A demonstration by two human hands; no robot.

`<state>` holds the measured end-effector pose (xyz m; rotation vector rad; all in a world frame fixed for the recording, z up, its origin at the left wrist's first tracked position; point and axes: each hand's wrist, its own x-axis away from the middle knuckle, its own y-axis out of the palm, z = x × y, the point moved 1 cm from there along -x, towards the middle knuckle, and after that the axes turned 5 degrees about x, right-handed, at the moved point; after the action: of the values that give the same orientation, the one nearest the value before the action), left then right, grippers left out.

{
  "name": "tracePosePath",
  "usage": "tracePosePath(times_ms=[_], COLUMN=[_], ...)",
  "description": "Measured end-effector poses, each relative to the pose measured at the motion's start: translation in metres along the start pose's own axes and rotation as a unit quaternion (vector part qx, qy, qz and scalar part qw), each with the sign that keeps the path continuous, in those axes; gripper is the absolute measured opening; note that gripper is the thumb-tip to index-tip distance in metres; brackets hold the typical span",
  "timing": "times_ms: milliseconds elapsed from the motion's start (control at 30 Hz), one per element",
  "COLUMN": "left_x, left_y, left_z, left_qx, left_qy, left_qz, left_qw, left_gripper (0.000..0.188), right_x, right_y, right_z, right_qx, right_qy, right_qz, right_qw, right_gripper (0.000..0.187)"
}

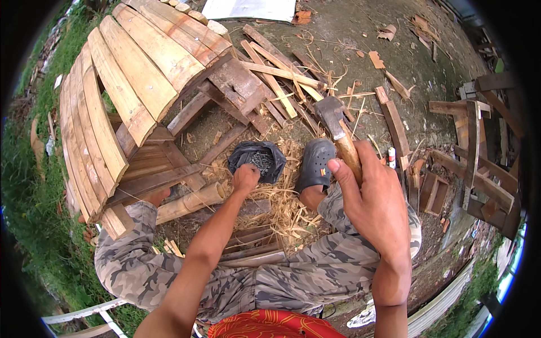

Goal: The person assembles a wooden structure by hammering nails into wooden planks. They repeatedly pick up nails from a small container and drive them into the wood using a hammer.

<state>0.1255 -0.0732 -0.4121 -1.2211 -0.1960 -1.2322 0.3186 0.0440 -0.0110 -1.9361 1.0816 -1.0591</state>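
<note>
In my right hand (376,200) is a hammer (345,141), gripped by its wooden handle with the thumb along it. The dark metal head points up and away, over a grey clog (315,164) on my foot. My left hand (246,178) is at the near left rim of a black plastic bag (274,173), its fingers curled closed. What those fingers hold, if anything, is hidden. Loose nails (261,160) lie inside the bag. To the left stands a wooden frame topped with pale split-bamboo slats (135,73), some showing nail heads.
Wood shavings (282,211) cover the ground around the bag. A bamboo piece (191,203) lies left of my left forearm. Beyond the bag are scattered wood strips (276,79). Wooden frames (476,152) stand at the right, and a white sheet (248,9) lies at the far edge.
</note>
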Motion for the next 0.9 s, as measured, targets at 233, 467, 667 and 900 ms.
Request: tracePosePath(times_ms=[233,467,667,900], left_x=[-0.006,-0.015,-0.018,-0.018], left_y=[0.002,-0.002,-0.006,0.002], left_z=[0.003,-0.006,0.001,-0.002], left_qx=[-0.058,-0.128,-0.149,-0.096], left_qy=[0.034,0.228,0.203,0.181], left_qz=[0.013,0.032,-0.008,-0.015], left_qw=[0.998,0.965,0.968,0.979], left_gripper=[0.020,0.020,0.021,0.019], right_x=[-0.001,0.000,-0.001,-0.001], right_y=[0.000,0.001,0.003,0.006], right_z=[-0.001,-0.003,-0.006,-0.009], right_qx=[-0.009,-0.022,-0.014,-0.006], right_qy=[0.000,0.008,0.011,0.011], right_qz=[-0.005,-0.011,-0.010,-0.007], right_qw=[1.000,1.000,1.000,1.000], right_gripper=[0.032,0.032,0.031,0.032])
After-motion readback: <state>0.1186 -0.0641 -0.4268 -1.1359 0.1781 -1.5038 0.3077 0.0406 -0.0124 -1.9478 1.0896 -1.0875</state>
